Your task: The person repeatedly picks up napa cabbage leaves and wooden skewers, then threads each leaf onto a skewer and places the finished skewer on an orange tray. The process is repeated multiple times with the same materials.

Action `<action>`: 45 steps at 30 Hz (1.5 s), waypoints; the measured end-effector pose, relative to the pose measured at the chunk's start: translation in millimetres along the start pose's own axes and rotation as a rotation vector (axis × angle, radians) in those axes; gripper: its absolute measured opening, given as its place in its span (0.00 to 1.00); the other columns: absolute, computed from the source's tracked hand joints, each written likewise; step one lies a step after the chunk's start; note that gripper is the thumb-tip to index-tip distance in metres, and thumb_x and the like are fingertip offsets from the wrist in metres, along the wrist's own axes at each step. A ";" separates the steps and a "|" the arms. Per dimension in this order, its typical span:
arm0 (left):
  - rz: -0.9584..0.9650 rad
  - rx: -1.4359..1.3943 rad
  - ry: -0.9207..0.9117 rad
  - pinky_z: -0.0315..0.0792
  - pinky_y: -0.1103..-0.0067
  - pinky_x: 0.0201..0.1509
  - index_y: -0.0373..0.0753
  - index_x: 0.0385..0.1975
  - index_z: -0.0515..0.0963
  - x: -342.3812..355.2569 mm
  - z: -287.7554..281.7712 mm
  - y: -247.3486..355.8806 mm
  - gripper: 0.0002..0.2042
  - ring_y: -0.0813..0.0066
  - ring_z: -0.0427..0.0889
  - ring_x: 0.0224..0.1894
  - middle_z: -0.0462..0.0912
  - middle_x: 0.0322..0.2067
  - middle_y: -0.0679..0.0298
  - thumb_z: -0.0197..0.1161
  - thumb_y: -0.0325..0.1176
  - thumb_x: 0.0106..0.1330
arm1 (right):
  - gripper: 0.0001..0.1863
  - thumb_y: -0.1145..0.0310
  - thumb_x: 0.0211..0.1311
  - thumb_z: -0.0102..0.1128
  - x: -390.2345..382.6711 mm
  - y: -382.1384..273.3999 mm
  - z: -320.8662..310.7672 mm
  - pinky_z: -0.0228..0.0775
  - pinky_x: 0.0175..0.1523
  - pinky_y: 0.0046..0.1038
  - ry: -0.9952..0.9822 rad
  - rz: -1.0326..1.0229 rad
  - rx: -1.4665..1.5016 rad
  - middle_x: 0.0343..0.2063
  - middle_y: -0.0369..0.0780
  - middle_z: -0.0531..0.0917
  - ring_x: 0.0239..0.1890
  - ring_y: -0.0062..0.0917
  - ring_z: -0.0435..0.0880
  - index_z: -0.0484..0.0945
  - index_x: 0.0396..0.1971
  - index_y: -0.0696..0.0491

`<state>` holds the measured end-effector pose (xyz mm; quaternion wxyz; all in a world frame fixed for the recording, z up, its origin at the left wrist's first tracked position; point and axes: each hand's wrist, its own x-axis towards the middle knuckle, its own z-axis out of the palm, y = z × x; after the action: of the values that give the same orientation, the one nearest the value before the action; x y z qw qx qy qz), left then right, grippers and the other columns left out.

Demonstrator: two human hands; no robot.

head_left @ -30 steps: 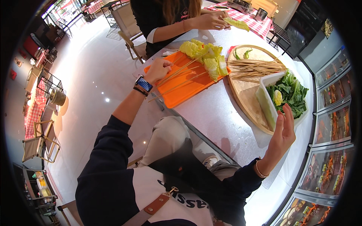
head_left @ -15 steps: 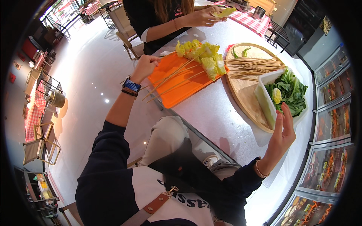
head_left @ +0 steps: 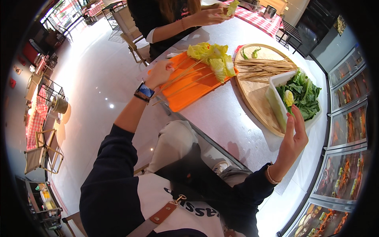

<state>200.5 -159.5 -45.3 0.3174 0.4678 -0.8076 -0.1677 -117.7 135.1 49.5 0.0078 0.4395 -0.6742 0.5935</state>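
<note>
My left hand [head_left: 160, 72] is over the left side of an orange tray [head_left: 183, 98], fingers curled together beside the bare ends of thin wooden skewers [head_left: 188, 85]. Whatever it may hold is hidden. Pale yellow-green lettuce leaves [head_left: 217, 59] are threaded on the skewers' far ends and lie across the tray's far side. At the near edge of a white basket [head_left: 271, 96], my right hand [head_left: 294, 132] has thumb and fingers apart, the fingertips by the dark green leafy vegetables [head_left: 304, 96] inside. A small yellow leaf piece [head_left: 289, 98] lies on these greens.
Many loose skewers [head_left: 264, 69] lie on a round wooden board [head_left: 252, 96], partly under the basket. Across the metal table [head_left: 213, 118], another person's hands [head_left: 215, 15] hold a lettuce leaf [head_left: 232, 8]. Glass-fronted display cases [head_left: 347, 126] stand along the right.
My left hand has moved right and slightly down, farther over the orange tray. My right fingers have bent closer to the basket's greens. The other person's leaf has turned upright.
</note>
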 end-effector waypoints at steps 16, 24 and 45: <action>1.396 -1.186 -0.389 0.61 0.64 0.55 0.44 0.59 0.68 -185.2 99.9 371.2 0.24 0.60 0.72 0.47 0.72 0.49 0.54 0.44 0.53 0.72 | 0.13 0.74 0.59 0.46 148.9 99.3 -83.6 0.66 0.40 0.24 1.296 0.191 0.668 0.35 0.39 0.80 0.35 0.26 0.76 0.81 0.37 0.59; 0.201 -2.281 -1.030 0.58 0.86 0.29 0.37 0.48 0.66 -204.8 35.4 420.8 0.20 0.86 0.63 0.23 0.64 0.21 0.74 0.55 0.47 0.70 | 0.12 0.75 0.59 0.48 202.6 162.7 -170.4 0.68 0.43 0.31 1.218 0.180 0.535 0.36 0.40 0.80 0.36 0.29 0.77 0.80 0.38 0.57; 0.265 -0.396 -0.078 0.72 0.77 0.47 0.36 0.49 0.73 -75.8 8.8 149.0 0.14 0.68 0.76 0.45 0.74 0.47 0.59 0.55 0.25 0.63 | 0.19 0.83 0.56 0.48 23.1 83.5 -77.4 0.72 0.55 0.38 0.301 0.619 1.399 0.40 0.42 0.77 0.42 0.34 0.76 0.71 0.48 0.56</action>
<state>125.2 -19.0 5.8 0.3907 0.2796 -0.8250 -0.2975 -221.7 176.5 18.4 -0.3459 0.0488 -0.2270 0.9091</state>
